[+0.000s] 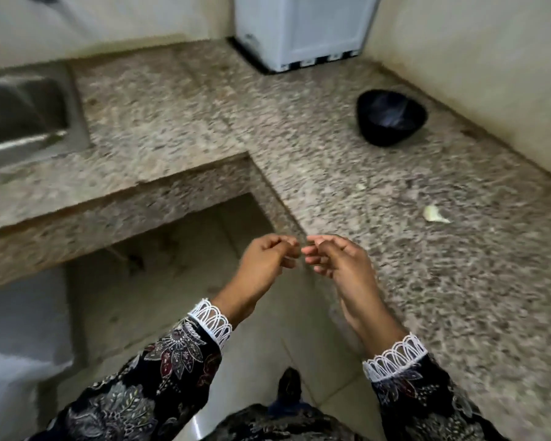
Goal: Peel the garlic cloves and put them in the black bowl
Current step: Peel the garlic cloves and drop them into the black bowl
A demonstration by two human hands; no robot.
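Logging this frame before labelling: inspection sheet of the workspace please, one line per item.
Surface: speckled granite L-shaped counter; picture blurred.
Job's things: black bowl near the right wall, contents cannot be told; one garlic clove lying on the counter apart from the bowl.
Clutter: small pale scrap on the counter, maybe peel.
Hands: left hand and right hand raised off the counter's inner corner, fingertips close together, fingers curled; whether they pinch anything cannot be told.
Cables: nothing seen.
Surroundings: steel sink at left, white appliance at the back, tiled floor below.
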